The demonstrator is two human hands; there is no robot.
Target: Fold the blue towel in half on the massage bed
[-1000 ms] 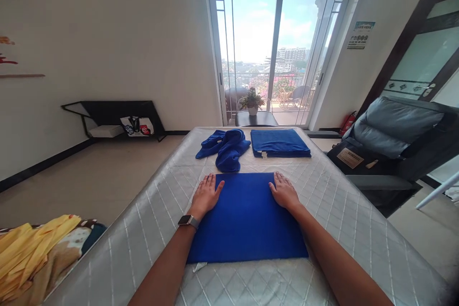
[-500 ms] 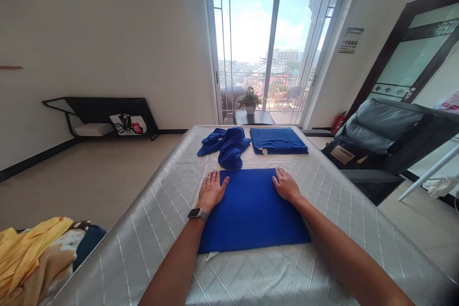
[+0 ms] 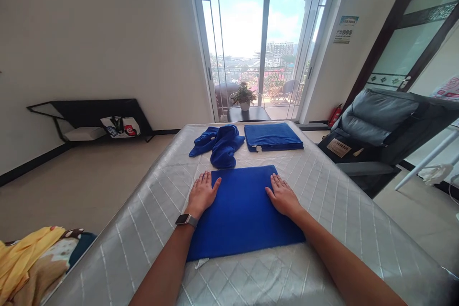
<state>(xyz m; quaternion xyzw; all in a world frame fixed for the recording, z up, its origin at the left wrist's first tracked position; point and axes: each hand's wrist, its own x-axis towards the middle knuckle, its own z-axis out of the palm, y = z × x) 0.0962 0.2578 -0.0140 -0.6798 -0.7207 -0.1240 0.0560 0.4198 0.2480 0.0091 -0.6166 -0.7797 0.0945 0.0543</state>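
Note:
A blue towel (image 3: pixel 244 215) lies flat as a rectangle in front of me, with a small white tag at its near left edge. My left hand (image 3: pixel 201 194), with a watch (image 3: pixel 186 220) on the wrist, rests flat over the towel's far left edge, fingers stretched out. On the far right part, my right hand (image 3: pixel 284 196) lies flat with its thumb apart from the fingers. Just beyond the towel sits a crumpled blue towel (image 3: pixel 224 146). To the right of that is a neatly folded stack of blue towels (image 3: pixel 274 137).
Everything blue lies on a silvery quilted mattress (image 3: pixel 143 239). A dark armchair (image 3: pixel 380 124) stands to the right. At the lower left is a heap of yellow and brown cloth (image 3: pixel 36 258). A potted plant (image 3: pixel 244 98) stands before the glass door.
The view has shifted slightly, so most things appear a little further left. My right hand sits a bit nearer me on the towel; both hands stay flat.

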